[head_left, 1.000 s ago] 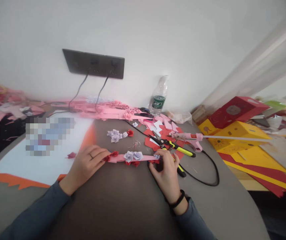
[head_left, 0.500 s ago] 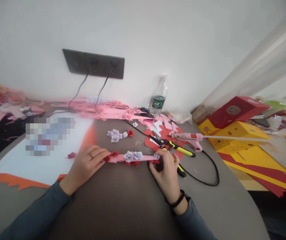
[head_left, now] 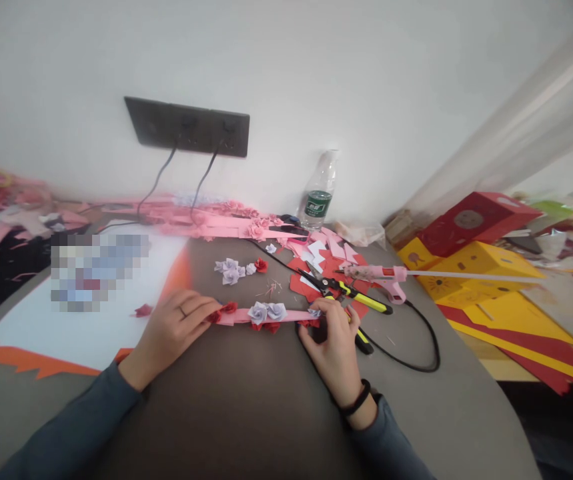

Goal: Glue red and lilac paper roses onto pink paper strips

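Note:
A pink paper strip (head_left: 291, 316) decorated with paper flowers is stretched between my two hands above the grey table. My left hand (head_left: 176, 330) grips its left end, beside red paper flowers (head_left: 229, 308). At the right end my right hand (head_left: 335, 340) pinches the strip near a lilac and a red flower, with its fingertips partly hiding them. Two lilac paper flowers (head_left: 267, 312) sit at the strip's middle, with red ones just below. Behind the strip lie loose lilac paper flowers (head_left: 230, 270) and a small red one (head_left: 261, 265).
Pliers with yellow-black handles (head_left: 363, 298) and a pink glue gun (head_left: 389, 280) with its black cord lie right of centre on paper scraps. A water bottle (head_left: 319, 197) stands by the wall. White paper (head_left: 96, 333) lies left; yellow and red boxes (head_left: 486, 267) stand right.

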`<state>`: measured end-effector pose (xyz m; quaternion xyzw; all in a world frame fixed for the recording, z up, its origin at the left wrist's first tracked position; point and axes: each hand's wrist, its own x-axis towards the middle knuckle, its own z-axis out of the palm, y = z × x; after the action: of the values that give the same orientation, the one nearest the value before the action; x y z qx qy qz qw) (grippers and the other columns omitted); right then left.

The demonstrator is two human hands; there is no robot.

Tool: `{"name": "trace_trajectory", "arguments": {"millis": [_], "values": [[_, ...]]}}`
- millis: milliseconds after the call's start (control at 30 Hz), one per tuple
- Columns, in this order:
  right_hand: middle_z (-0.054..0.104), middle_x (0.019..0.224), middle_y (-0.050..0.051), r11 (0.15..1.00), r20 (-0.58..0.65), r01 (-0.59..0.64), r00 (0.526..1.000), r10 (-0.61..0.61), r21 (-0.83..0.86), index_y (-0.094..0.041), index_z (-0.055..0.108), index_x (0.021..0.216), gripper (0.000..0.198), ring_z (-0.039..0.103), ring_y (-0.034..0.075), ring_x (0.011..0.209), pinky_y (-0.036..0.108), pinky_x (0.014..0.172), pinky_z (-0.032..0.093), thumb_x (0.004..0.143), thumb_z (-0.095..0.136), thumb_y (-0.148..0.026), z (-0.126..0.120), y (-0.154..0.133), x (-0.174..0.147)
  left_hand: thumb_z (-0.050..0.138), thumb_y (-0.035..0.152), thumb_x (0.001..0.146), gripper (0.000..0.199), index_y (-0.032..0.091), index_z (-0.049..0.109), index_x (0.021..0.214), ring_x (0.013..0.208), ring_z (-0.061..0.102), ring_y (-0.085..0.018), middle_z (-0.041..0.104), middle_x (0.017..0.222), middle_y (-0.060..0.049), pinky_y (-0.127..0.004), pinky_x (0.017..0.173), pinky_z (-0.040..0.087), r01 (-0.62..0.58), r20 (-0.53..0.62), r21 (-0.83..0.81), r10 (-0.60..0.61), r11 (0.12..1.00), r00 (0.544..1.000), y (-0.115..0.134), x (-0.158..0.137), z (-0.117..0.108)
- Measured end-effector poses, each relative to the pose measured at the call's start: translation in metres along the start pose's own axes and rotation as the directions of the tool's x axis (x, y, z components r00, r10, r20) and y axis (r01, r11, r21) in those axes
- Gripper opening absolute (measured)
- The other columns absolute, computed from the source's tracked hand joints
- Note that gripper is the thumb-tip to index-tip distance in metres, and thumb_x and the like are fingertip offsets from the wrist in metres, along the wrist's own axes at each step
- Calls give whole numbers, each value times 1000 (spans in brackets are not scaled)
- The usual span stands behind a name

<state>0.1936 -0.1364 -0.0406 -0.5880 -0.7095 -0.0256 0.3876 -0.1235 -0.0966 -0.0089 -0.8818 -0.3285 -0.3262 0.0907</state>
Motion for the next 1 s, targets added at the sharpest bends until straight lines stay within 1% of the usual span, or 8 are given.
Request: {"name": "trace_trajectory", "arguments": {"millis": [367, 567, 833, 1000], "values": [[66, 105, 4, 1000, 1, 4, 1000, -4, -7, -27, 50, 109, 25, 64, 26, 103, 48, 106, 27, 86, 57, -21, 0, -1, 0, 57, 11, 96, 22, 18, 70, 113, 88, 64, -22, 77, 100, -8, -37, 83, 53, -9, -4, 8, 9, 1000, 1000, 2, 2, -1], [66, 105, 5, 1000, 9, 2, 1000, -2, -17, -26, 50, 108, 24, 63, 26, 103, 48, 106, 28, 86, 56, -21, 0, -1, 0, 57, 10, 96, 21, 16, 69, 113, 89, 64, -22, 77, 100, -8, -37, 85, 52, -16, 3, 12, 16, 1000, 1000, 1, 1, -1], [66, 106, 5, 1000, 8, -8, 1000, 8, -9, -27, 50, 109, 25, 63, 26, 104, 49, 107, 27, 85, 57, -21, 0, -2, 0, 57, 12, 96, 23, 19, 70, 114, 88, 64, -22, 77, 100, -7, -37, 83, 53, -8, -4, 10, 8, 1000, 1000, 1, 1, 0], [66, 105, 4, 1000, 12, -4, 1000, 4, -9, -27, 50, 108, 25, 63, 26, 104, 48, 107, 27, 85, 58, -21, 0, -1, 0, 57, 11, 96, 24, 19, 70, 114, 88, 64, -22, 77, 100, -7, -37, 84, 52, -5, 0, 3, 5, 1000, 1000, 1, 1, 0]]}}
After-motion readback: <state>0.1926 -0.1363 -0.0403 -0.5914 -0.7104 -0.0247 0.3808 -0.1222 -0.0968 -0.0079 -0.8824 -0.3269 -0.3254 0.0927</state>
